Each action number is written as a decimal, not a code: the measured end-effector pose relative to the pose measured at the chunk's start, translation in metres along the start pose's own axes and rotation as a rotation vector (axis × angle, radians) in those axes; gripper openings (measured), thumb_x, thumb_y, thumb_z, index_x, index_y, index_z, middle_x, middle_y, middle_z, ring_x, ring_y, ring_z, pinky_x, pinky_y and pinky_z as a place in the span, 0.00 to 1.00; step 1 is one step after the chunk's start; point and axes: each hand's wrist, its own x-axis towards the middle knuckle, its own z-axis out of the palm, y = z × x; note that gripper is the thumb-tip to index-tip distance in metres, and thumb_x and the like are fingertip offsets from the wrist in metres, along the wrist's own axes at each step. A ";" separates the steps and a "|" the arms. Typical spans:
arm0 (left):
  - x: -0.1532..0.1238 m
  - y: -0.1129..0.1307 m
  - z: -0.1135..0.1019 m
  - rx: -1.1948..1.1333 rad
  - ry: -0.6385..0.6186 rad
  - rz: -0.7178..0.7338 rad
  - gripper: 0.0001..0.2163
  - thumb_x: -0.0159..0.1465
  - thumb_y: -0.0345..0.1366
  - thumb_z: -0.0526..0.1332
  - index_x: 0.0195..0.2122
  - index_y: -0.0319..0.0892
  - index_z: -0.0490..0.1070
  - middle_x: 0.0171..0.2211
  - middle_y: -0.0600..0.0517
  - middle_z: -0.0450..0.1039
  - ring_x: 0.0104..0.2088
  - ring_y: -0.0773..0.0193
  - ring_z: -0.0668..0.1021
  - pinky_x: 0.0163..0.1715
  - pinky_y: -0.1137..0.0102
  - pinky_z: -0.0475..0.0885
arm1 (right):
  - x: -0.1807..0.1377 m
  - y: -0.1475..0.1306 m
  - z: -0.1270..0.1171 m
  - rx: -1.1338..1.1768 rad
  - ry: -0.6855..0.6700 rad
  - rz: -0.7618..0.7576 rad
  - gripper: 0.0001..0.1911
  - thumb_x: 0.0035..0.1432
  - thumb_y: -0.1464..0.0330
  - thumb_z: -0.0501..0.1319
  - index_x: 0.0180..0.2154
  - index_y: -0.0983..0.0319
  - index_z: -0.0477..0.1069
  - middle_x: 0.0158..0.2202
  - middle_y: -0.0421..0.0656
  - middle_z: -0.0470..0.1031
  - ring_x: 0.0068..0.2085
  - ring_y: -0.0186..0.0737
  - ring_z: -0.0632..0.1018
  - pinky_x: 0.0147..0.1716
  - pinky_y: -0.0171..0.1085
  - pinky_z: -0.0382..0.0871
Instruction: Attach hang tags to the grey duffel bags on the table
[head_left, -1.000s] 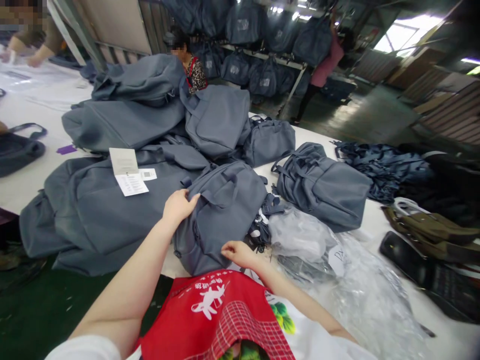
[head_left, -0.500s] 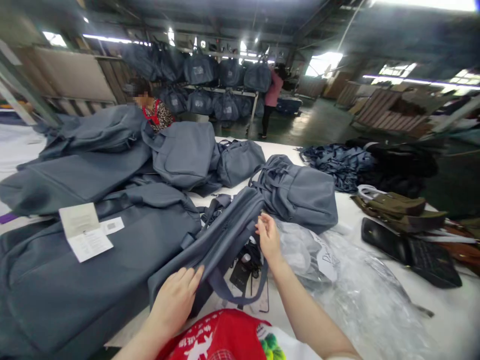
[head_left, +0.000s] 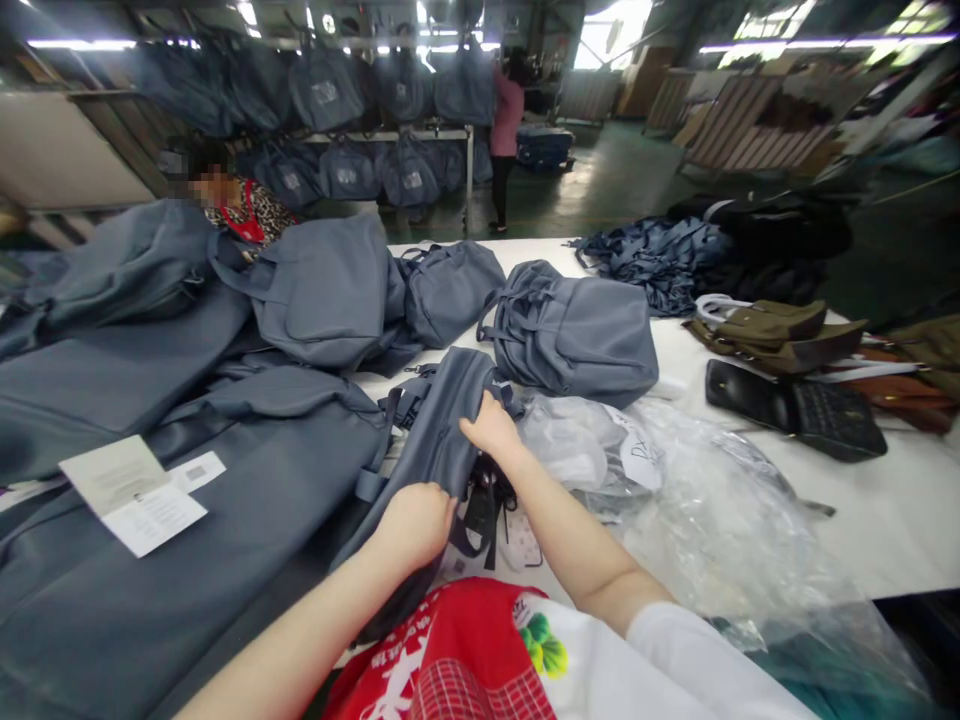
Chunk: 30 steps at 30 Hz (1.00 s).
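Observation:
A blue-grey bag stands tilted in front of me, its narrow top side facing up. My left hand is closed on its near part, fingers curled over the fabric. Farther along, my right hand grips the bag's right edge near the far end, with the thumb on the top side. Beneath my right forearm lie dark cords and a black tag. To the left rests a large blue-grey bag carrying an open paper leaflet.
More blue-grey bags crowd the white table. Clear plastic wrapping spreads at right, beyond it a black quilted bag and olive bags. One person is across the table; another stands by hanging bags.
Both hands have shifted on the bag. My left hand now curls into the fabric, and my right has moved left along with the bag's far end. The camera view has tilted down and turned right.

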 end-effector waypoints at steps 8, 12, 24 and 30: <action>0.079 -0.001 0.000 0.047 0.109 -0.251 0.11 0.66 0.37 0.51 0.46 0.36 0.63 0.35 0.41 0.77 0.38 0.53 0.80 0.36 0.65 0.73 | -0.006 0.021 -0.002 0.069 -0.036 -0.034 0.32 0.52 0.66 0.56 0.58 0.70 0.55 0.52 0.58 0.70 0.51 0.53 0.74 0.50 0.43 0.68; 0.084 0.003 0.004 0.046 0.098 -0.174 0.08 0.66 0.37 0.51 0.41 0.40 0.65 0.35 0.45 0.78 0.39 0.55 0.80 0.37 0.66 0.72 | -0.011 0.027 -0.004 0.092 -0.039 -0.026 0.30 0.52 0.65 0.57 0.56 0.68 0.57 0.52 0.56 0.70 0.50 0.52 0.75 0.49 0.43 0.68; 0.077 0.000 -0.001 0.045 0.157 -0.308 0.11 0.63 0.32 0.49 0.43 0.35 0.65 0.36 0.38 0.76 0.39 0.50 0.80 0.38 0.62 0.73 | -0.010 0.012 -0.011 0.073 -0.045 -0.050 0.27 0.53 0.63 0.57 0.53 0.66 0.58 0.50 0.55 0.71 0.48 0.53 0.76 0.48 0.45 0.69; 0.068 -0.012 0.003 -0.052 0.190 -0.343 0.09 0.62 0.33 0.52 0.40 0.37 0.67 0.33 0.42 0.77 0.37 0.53 0.80 0.37 0.65 0.72 | -0.010 0.009 -0.009 0.090 -0.065 -0.035 0.27 0.52 0.63 0.57 0.53 0.65 0.58 0.51 0.54 0.70 0.50 0.52 0.74 0.49 0.44 0.68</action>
